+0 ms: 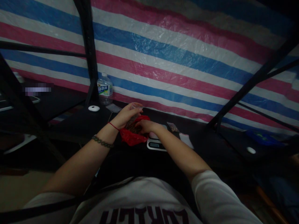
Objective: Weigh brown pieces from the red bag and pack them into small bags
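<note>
A red plastic bag lies spread on the dark table, with small brown bits inside it. My left hand is above the bag's left side, its fingers curled round a clear plastic container whose exact shape I cannot make out. My right hand reaches into the bag from the right, fingers bent down among the brown bits; the fingertips are hidden. Just right of the bag sits a white digital scale, partly covered by my right forearm.
A small clear packet with brown contents and a white packet lie right of the scale. A clear labelled bottle and a white mouse-like object stand back left. Dark metal posts frame the table before a striped sheet.
</note>
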{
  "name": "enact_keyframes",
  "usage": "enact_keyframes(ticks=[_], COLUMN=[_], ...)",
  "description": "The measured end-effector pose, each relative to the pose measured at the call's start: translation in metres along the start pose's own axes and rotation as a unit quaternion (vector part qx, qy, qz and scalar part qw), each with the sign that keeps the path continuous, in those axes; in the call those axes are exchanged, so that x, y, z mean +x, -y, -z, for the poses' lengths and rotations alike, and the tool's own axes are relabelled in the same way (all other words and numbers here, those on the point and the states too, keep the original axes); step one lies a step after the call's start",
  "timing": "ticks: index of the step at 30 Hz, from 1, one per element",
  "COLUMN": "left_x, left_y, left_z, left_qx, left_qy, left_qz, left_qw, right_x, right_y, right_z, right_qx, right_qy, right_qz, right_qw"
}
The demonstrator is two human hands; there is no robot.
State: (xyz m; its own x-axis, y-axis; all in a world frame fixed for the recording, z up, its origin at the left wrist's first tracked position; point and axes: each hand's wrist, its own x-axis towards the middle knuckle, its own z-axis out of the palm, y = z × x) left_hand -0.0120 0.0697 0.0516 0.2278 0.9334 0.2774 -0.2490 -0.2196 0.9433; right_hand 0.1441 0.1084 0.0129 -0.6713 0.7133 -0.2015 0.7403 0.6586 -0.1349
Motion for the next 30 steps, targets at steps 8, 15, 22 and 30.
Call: enact_keyframes(ticks=[8,15,22,30], left_x=[0.001,0.000,0.002,0.001], left_y=[0.000,0.000,0.002,0.001], left_z=[0.000,0.000,0.002,-0.001], left_qx=[0.000,0.008,0.007,-0.006], left_qy=[0.006,0.004,0.012,0.012], left_qz=[-0.003,0.004,0.002,0.009], left_qw=[1.000,1.000,1.000,1.000], right_x=[0.000,0.001,0.001,0.005], right_y=[0.008,0.004,-0.005,0.003], right_z=[0.005,0.006,-0.001,-0.006], right_qx=[-0.057,-0.050,0.049,0.000], right_qy=[0.028,0.006,0.027,-0.010], right_qz=[-0.020,-0.043,0.007,0.024], right_qw=[0.998,0.998,0.998,1.000])
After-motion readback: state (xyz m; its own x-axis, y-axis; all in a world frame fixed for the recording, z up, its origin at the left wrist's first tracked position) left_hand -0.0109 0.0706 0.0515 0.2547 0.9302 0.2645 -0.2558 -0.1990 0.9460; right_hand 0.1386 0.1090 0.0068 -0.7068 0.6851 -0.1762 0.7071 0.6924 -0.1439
